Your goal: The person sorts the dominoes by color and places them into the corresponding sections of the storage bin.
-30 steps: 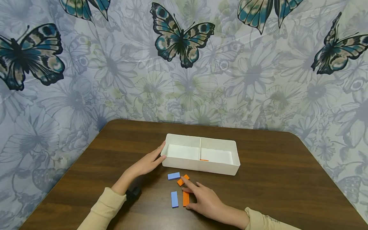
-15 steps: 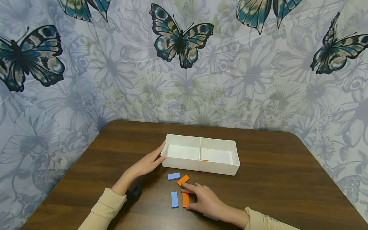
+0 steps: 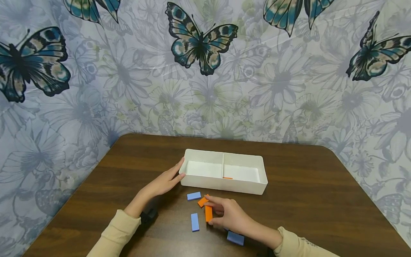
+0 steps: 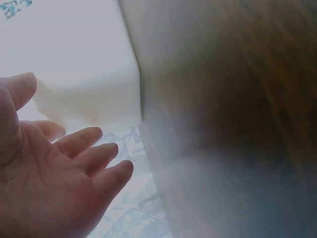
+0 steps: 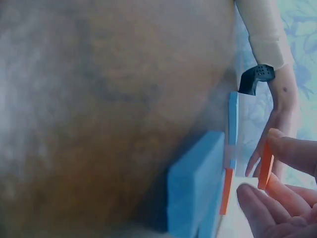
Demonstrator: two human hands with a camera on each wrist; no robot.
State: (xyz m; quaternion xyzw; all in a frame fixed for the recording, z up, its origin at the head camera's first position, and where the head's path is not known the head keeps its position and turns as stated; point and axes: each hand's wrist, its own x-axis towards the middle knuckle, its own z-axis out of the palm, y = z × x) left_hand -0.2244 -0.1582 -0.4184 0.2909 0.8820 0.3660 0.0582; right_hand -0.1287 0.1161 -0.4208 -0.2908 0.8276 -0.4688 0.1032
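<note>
My right hand [image 3: 234, 216] pinches an orange rectangular block [image 3: 208, 214] between thumb and fingertips. In the right wrist view this orange block [image 5: 266, 167] is off the table. Beyond its far end lies a second orange block [image 3: 201, 202], partly covered by my fingers in the head view. Blue blocks lie around them: one blue block [image 3: 193, 196] near the box, another [image 3: 194, 222] to the left, a third [image 3: 235, 238] by my right wrist. My left hand [image 3: 163, 182] rests with extended fingers against the left end of a white two-compartment box [image 3: 224, 185].
Inside the box's right compartment, a sliver of orange [image 3: 227, 178] shows beside the divider. The brown wooden table [image 3: 305, 200] ends at a butterfly-printed cloth [image 3: 205, 100] behind it. A black strap [image 3: 148, 215] sits at my left wrist.
My right hand has picked up the orange block and moved it slightly away from me. The blue block by my right wrist has come into view. The left hand stays at the box.
</note>
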